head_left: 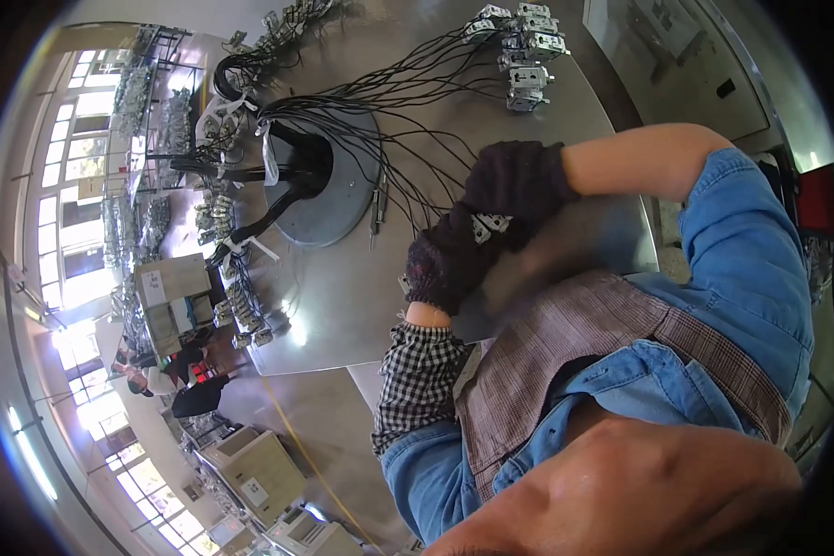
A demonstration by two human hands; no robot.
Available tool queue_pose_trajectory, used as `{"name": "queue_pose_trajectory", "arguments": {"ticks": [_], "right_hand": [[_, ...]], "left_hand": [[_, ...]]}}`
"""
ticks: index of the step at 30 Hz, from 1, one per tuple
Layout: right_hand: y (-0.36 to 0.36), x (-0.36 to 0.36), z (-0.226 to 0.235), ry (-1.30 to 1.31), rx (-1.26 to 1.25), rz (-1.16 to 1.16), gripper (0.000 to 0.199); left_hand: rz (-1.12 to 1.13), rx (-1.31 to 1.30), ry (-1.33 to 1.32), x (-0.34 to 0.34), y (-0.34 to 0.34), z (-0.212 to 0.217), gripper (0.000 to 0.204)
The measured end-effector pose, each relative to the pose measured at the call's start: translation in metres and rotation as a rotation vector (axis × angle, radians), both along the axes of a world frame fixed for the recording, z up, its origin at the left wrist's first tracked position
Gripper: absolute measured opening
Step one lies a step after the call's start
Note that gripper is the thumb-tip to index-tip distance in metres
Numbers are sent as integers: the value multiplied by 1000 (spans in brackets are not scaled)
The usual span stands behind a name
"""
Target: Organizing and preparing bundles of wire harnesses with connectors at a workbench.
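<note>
Both my hands wear dark knit gloves and meet over the near part of the metal table. My left hand (443, 261) is closed, palm side hidden, around the lower side of a small silvery metal latch-like part (487, 228). From the right my right hand (517, 185) comes in with curled fingers, closed on the same part's upper side. Only a piece of the part shows between the gloves. Thin black cables (426, 135) run from the table's middle toward my hands. A slim metal tool (377, 209), perhaps a screwdriver, lies left of them.
A round grey base with a black stand (313, 171) carries bundled cables. Similar metal latch-like parts (528, 85) lie at the table's far right, and more (241, 296) hang along its left edge. A cabinet (686, 65) stands at right; another person (181, 375) is far left.
</note>
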State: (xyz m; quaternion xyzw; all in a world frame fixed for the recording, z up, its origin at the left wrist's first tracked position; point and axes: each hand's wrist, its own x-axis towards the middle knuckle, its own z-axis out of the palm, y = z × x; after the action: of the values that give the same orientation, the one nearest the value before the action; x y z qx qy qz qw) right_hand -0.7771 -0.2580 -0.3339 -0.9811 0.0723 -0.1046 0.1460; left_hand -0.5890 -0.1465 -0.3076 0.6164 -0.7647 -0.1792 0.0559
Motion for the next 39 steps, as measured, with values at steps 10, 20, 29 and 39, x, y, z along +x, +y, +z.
{"name": "queue_pose_trajectory", "arguments": {"ticks": [10, 20, 29, 39], "right_hand": [[-18, -61, 32, 40, -457, -813, 43], [12, -69, -11, -26, 36, -446, 59], [-77, -128, 14, -93, -365, -559, 76], [-155, -150, 30, -271, -386, -478, 50]], "left_hand": [[-68, -162, -126, -3, 6, 16, 61], [91, -59, -161, -61, -22, -8, 60], [-91, -133, -159, -24, 14, 4, 49], [-110, -138, -114, -13, 33, 8, 53]]}}
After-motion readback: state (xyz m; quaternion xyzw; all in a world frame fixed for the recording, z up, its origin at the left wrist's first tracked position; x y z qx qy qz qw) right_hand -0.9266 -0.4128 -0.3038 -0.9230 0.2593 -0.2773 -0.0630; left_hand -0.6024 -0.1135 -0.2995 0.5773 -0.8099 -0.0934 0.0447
